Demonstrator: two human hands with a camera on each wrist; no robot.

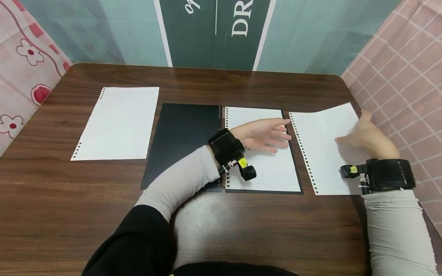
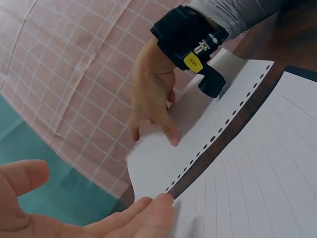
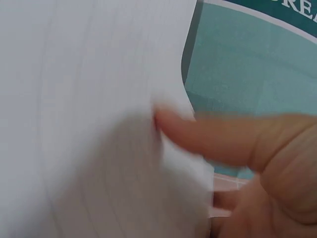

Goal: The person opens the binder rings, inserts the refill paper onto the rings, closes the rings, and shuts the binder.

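A lined loose-leaf sheet (image 1: 322,132) with punched holes down its left side lies at the right. My right hand (image 1: 371,136) grips its right edge, thumb on top and the other fingers at or under the edge, partly hidden. The sheet's far edge bows upward there. Left of it lies an open black ring binder (image 1: 188,134), a lined page (image 1: 252,115) on its right side. Over that page my left hand (image 1: 264,134) is held with straight, spread fingers, holding nothing. Its fingertips are near the sheet's holed edge; contact cannot be told.
Another punched loose sheet (image 1: 117,122) lies flat on the brown wooden table (image 1: 86,199), left of the binder. A green printed cloth (image 1: 131,34) hangs behind the table, and a pink checked cloth (image 1: 407,76) borders its right side.
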